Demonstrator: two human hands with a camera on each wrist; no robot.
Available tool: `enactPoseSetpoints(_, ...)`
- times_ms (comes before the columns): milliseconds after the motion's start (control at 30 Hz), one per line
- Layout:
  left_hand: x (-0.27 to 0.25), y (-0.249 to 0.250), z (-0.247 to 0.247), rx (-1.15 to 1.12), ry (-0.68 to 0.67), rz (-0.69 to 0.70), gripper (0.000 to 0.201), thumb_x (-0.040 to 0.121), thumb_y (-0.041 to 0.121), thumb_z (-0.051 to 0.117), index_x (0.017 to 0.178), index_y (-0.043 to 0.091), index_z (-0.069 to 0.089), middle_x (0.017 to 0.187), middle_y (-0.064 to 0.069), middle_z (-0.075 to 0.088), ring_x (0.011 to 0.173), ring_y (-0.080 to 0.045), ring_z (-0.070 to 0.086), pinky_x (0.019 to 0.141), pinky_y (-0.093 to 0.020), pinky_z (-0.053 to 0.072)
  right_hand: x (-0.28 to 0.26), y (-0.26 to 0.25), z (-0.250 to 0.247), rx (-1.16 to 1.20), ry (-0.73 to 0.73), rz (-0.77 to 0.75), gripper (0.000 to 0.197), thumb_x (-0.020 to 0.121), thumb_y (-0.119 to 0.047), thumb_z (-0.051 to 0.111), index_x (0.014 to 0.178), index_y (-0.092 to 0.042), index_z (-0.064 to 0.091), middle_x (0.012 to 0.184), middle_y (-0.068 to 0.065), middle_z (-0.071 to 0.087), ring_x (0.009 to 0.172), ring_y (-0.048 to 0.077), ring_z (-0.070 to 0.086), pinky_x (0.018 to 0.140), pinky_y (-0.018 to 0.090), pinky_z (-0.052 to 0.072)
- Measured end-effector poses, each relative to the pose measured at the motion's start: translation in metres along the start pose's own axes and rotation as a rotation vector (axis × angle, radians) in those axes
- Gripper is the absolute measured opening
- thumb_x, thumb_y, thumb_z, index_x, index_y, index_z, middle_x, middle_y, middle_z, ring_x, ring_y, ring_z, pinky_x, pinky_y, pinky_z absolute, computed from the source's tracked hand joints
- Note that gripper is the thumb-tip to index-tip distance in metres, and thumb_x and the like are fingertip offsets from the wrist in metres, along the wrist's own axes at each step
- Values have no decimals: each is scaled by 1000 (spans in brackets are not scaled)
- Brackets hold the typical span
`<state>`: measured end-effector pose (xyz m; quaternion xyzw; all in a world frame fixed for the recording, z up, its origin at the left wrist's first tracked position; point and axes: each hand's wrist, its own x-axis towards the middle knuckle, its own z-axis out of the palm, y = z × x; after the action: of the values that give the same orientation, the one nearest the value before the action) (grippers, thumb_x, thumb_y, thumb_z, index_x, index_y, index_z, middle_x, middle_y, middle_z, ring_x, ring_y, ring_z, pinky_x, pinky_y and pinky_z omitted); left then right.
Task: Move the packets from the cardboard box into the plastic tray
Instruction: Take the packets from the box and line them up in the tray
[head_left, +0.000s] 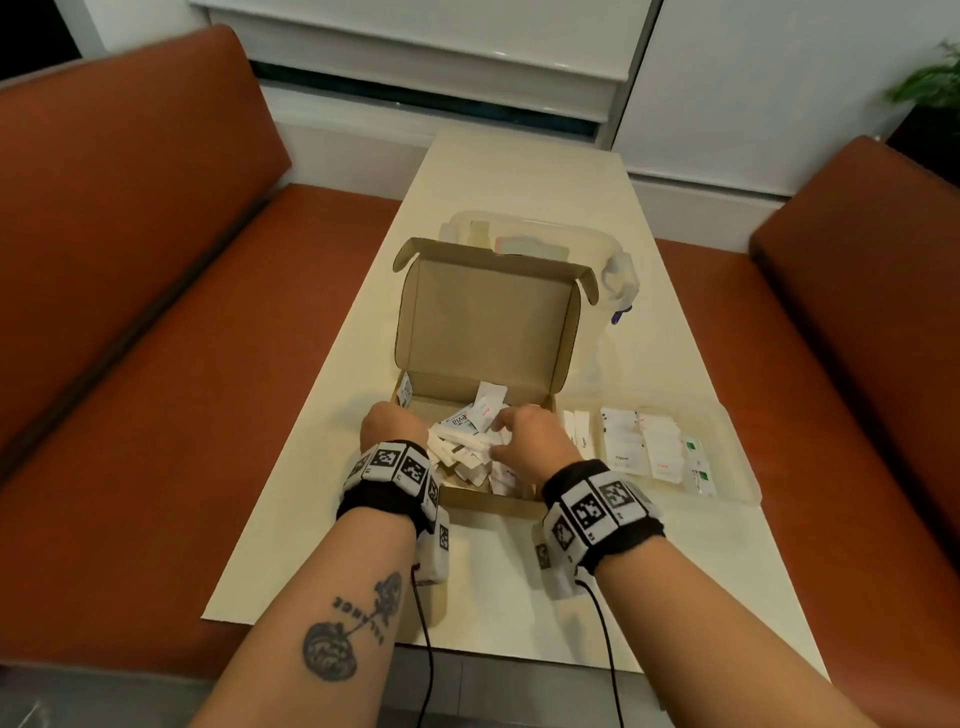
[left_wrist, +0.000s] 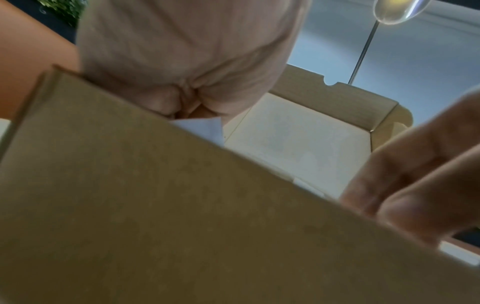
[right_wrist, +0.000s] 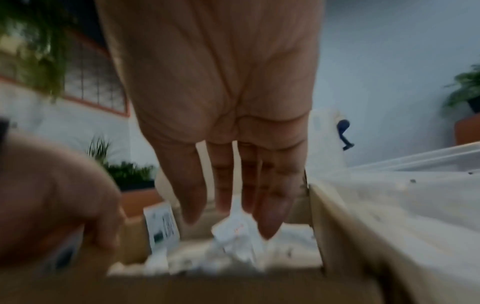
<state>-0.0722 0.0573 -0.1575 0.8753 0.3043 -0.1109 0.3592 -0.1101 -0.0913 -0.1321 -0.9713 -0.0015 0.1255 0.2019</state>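
Observation:
An open cardboard box (head_left: 488, 322) with its lid standing up lies on the table and holds a heap of white packets (head_left: 462, 447). My left hand (head_left: 392, 428) is at the box's left wall. In the left wrist view its fingers (left_wrist: 187, 82) curl round a white packet (left_wrist: 205, 128). My right hand (head_left: 524, 441) hovers over the heap, fingers straight (right_wrist: 223, 203), tips touching the packets (right_wrist: 233, 232). Right of the box, the clear plastic tray (head_left: 737, 467) holds rows of sorted packets (head_left: 639, 447).
Behind the box stands a clear plastic container (head_left: 587, 239) with a clip handle. Orange benches (head_left: 156, 338) run along both long sides of the pale table (head_left: 519, 182). Black cables hang from my wristbands over the near table edge. A plant (head_left: 930, 78) stands at the far right.

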Motion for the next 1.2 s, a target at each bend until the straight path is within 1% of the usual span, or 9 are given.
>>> enactPoseSetpoints(67,0,-1,-1,5,-6,15,25,93,2,51,114,-8,59,121,-23,61,113,-36,58,85,-36,47,6,-3,5,-13,6,59,41,87,-16,63,127,-14,54,131,11,47,116,25,51,97,28,40)
enactPoseSetpoints(167,-2,-4,-1,-6,-5,43,24,92,0,50,112,-8,60,119,-24,62,111,-37,59,80,-35,46,16,-4,6,-99,-51,137,57,84,-20,66,134,-9,43,135,16,43,122,29,47,104,35,40)
enactPoseSetpoints(267,-1,-4,-3,5,-15,64,24,93,0,48,114,-7,60,121,-23,61,113,-36,58,85,-36,47,25,-6,5,-169,-127,200,74,77,-29,74,138,-10,36,136,16,42,122,31,48,102,40,43)
enactPoseSetpoints(367,-5,-4,-5,64,-44,49,30,97,2,42,123,-9,54,130,-26,54,121,-37,52,95,-37,42,30,-9,5,-223,-203,244,84,72,-37,78,139,-11,33,135,14,45,121,30,50,98,40,46)
enactPoseSetpoints(433,-7,-5,-5,95,-50,46,32,98,1,38,127,-10,50,133,-29,50,123,-38,49,99,-39,39,32,-9,6,-256,-230,244,87,69,-42,80,136,-11,35,132,13,50,119,30,52,94,38,46)
enactPoseSetpoints(567,-2,-6,-7,34,-66,91,27,96,1,43,120,-6,54,128,-23,56,118,-35,54,91,-36,45,34,-9,9,-264,-209,252,91,64,-47,82,135,-12,37,131,12,47,120,29,49,96,39,45)
enactPoseSetpoints(633,-4,-7,-8,23,-71,101,28,97,1,43,122,-6,53,129,-23,55,119,-36,53,93,-36,44,34,-7,9,-224,-211,263,91,63,-44,83,134,-12,37,131,11,47,121,29,49,97,40,45)
enactPoseSetpoints(767,-6,-9,-9,8,-65,125,27,96,1,44,120,-6,53,128,-22,56,118,-35,54,91,-35,45,35,-5,9,-97,-227,293,88,62,-34,86,132,-13,36,125,7,56,113,27,55,87,38,49)
enactPoseSetpoints(1200,-5,-8,-9,-10,-45,113,27,98,6,42,119,-5,54,127,-22,57,117,-35,54,91,-36,45,40,0,9,59,-267,280,93,67,-20,84,140,-12,28,130,10,53,114,30,57,94,45,50)
